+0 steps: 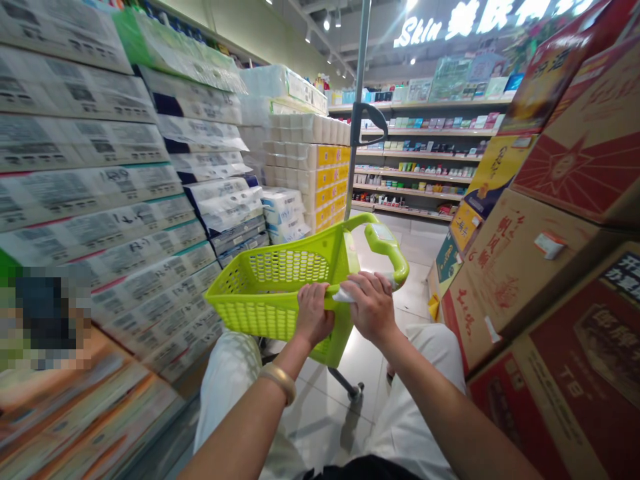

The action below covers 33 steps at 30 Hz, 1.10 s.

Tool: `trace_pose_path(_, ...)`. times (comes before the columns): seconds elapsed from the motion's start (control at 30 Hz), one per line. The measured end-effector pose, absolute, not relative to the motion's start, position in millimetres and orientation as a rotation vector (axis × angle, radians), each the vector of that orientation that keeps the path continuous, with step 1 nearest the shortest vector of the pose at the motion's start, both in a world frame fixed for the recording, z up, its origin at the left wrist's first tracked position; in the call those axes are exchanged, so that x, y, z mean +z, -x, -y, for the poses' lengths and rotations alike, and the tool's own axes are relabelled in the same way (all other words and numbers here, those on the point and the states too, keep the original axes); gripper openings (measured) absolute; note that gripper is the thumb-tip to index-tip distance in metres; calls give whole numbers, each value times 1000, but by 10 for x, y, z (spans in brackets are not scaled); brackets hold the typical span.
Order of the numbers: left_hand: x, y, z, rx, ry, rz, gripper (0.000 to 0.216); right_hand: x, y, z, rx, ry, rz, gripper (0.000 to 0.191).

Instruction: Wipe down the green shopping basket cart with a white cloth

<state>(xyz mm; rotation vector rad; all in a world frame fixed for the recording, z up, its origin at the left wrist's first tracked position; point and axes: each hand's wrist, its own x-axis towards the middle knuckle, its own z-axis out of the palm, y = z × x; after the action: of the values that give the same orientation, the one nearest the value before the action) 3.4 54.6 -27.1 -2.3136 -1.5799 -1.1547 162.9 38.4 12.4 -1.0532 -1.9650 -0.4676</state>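
A lime-green shopping cart (280, 313) with a perforated basket stands at an angle before my knees. My left hand (315, 312) is closed over the basket's near rim, close to the handle end; a gold-coloured bangle (279, 383) sits on that wrist. Beside it, my right hand (369, 305) presses a crumpled white cloth (344, 294), perhaps a tissue, onto the green frame below the looped handle (395, 257). The cloth shows on both sides of the fingers, its middle hidden under the palm. Little of the basket's inside can be seen.
Stacked paper packs (85, 147) rise on the left, with wrapped tissue rolls (295, 160) farther back. Cardboard cartons (520, 253) wall the right side. A metal pole (361, 60) stands behind the cart. Product shelves (415, 160) cross the far end of the tiled floor (320, 393).
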Motion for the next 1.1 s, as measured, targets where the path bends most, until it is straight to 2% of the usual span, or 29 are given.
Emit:
trace_pose_path(0.17, -259, -51, -548, -1168, 2332, 1605, 48, 272, -2094, -448, -442, 1058, 1901, 23)
trace_pose_path(0.4, -257, -86, -544, -1205, 2303, 1615, 48, 339, -2275, -550, -175, 844, 1628, 22)
trace_pose_path(1.1, -255, 29, -578, -1107, 2397, 1581, 44, 321, -2178, -287, -314, 991, 1703, 21)
